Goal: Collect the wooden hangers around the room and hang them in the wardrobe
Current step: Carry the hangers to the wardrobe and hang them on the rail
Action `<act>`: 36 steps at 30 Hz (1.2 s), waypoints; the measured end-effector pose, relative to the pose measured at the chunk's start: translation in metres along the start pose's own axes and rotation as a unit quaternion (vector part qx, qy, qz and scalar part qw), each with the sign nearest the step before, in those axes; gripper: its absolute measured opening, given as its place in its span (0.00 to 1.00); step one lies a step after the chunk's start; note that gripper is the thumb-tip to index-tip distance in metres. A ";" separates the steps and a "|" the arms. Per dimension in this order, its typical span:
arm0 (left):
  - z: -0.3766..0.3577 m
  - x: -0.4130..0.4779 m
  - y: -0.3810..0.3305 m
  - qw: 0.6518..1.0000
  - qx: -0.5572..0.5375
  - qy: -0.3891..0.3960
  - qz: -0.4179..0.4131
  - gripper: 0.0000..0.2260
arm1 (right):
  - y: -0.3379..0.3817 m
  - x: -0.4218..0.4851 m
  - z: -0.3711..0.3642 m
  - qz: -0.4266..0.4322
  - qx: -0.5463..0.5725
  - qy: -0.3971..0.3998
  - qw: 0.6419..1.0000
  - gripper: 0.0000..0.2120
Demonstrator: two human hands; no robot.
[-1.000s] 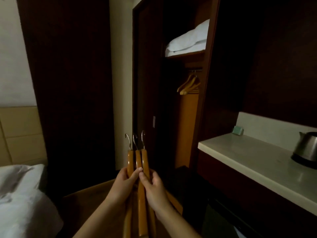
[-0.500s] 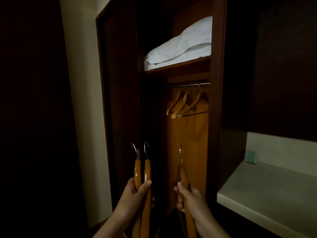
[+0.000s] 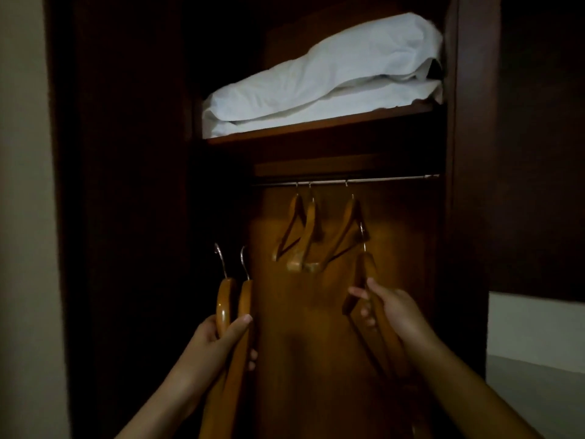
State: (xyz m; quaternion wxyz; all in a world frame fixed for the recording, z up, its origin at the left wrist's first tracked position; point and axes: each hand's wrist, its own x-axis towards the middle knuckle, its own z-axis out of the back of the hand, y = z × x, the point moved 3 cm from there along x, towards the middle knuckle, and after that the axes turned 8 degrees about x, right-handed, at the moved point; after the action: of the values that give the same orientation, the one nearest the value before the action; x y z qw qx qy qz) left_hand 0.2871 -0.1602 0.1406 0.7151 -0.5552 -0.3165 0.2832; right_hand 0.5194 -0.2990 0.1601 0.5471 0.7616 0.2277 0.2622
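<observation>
Wooden hangers (image 3: 245, 299), two, bunched in left hand (image 3: 218, 340); fingers and thumb wrap necks, hooks up. Likely reserve stock while other hand works. Right hand (image 3: 391, 308) grips single hanger (image 3: 367, 267) near neck, hook topmost, below rail (image 3: 389, 178) and not yet on it. Hung hangers (image 3: 311, 223), three, up-left of right hand; free rail straight above it. Both forearms reach forward, right hand higher.

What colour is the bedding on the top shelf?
The bedding is white, seen in head view.
</observation>
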 end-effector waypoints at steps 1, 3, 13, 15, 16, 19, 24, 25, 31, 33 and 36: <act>0.005 0.022 0.000 1.000 0.010 0.000 -0.013 0.12 | 0.007 0.014 -0.005 0.005 0.005 -0.012 1.000 0.18; 0.016 0.064 -0.003 0.999 0.013 0.004 -0.038 0.13 | 0.018 0.039 -0.014 0.017 0.004 -0.036 0.999 0.15; 0.063 0.246 -0.009 0.990 -0.006 0.110 -0.085 0.12 | 0.085 0.172 -0.049 0.073 0.028 -0.159 0.984 0.12; 0.063 0.266 -0.009 0.988 -0.003 0.120 -0.094 0.13 | 0.098 0.198 -0.049 0.071 0.006 -0.173 0.982 0.16; 0.062 0.276 -0.010 0.988 -0.002 0.123 -0.098 0.13 | 0.103 0.210 -0.048 0.070 -0.005 -0.179 0.981 0.17; 0.060 0.296 -0.014 0.987 -0.004 0.129 -0.098 0.14 | 0.113 0.241 -0.038 0.066 -0.008 -0.189 0.980 0.17; 0.057 0.327 -0.036 0.985 -0.009 0.140 -0.105 0.12 | 0.111 0.273 -0.015 0.051 -0.024 -0.211 0.976 0.19; 0.055 0.336 -0.043 0.984 -0.009 0.140 -0.114 0.12 | 0.110 0.278 -0.012 0.048 -0.028 -0.209 0.976 0.19; 0.048 0.404 -0.094 0.978 0.003 0.131 -0.160 0.16 | 0.102 0.291 0.005 0.033 -0.012 -0.184 0.982 0.14; 0.046 0.425 -0.109 0.976 0.004 0.133 -0.172 0.18 | 0.101 0.296 0.010 0.033 -0.022 -0.185 0.982 0.19; 0.040 0.451 -0.126 0.974 0.010 0.138 -0.178 0.19 | 0.101 0.302 0.015 0.023 -0.012 -0.179 0.983 0.21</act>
State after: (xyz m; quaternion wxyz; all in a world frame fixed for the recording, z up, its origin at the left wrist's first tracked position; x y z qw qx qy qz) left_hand 0.5514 0.1777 0.3333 0.7965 -0.5161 -0.3059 0.0755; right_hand 0.7645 -0.1487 0.2981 0.5819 0.7948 0.1053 0.1363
